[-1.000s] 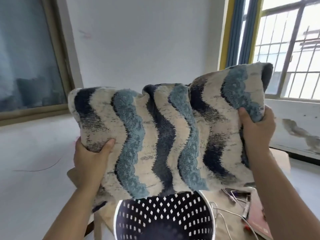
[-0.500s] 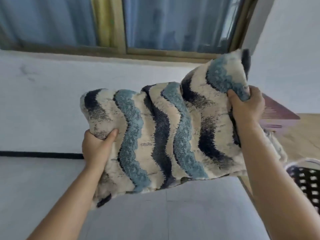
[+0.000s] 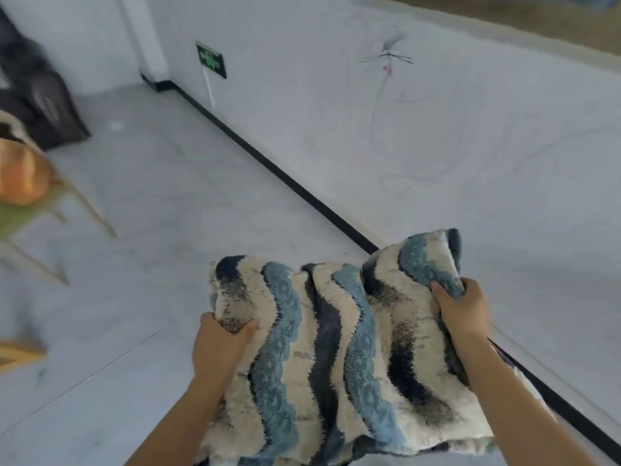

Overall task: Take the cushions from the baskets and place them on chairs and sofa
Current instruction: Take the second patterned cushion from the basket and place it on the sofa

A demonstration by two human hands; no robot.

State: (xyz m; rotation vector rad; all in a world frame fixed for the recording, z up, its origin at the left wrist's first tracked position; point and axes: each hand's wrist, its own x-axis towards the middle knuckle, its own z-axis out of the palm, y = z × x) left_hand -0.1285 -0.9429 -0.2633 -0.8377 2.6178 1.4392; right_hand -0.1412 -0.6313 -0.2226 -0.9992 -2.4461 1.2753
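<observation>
I hold a cushion [image 3: 336, 348] with wavy cream, light-blue and navy stripes in front of me, above the grey floor. My left hand [image 3: 221, 344] grips its left edge, thumb on the front face. My right hand [image 3: 463, 311] grips the upper right corner, fingers curled round the fabric. At the far left stands a wooden chair [image 3: 50, 210] with a green seat, and an orange cushion [image 3: 20, 176] lies on it. No basket is in view.
A white wall with a black skirting strip [image 3: 285, 176] runs diagonally from the upper left to the lower right. A dark sofa or bag [image 3: 43, 102] sits in the far left corner. Another wooden piece [image 3: 16, 354] shows at the left edge. Grey floor tiles spread between.
The view has swung left, from the window and the basket table to the floor and the wall. The cushion stays in both hands and now sits lower in the frame. The chair has come into view.
</observation>
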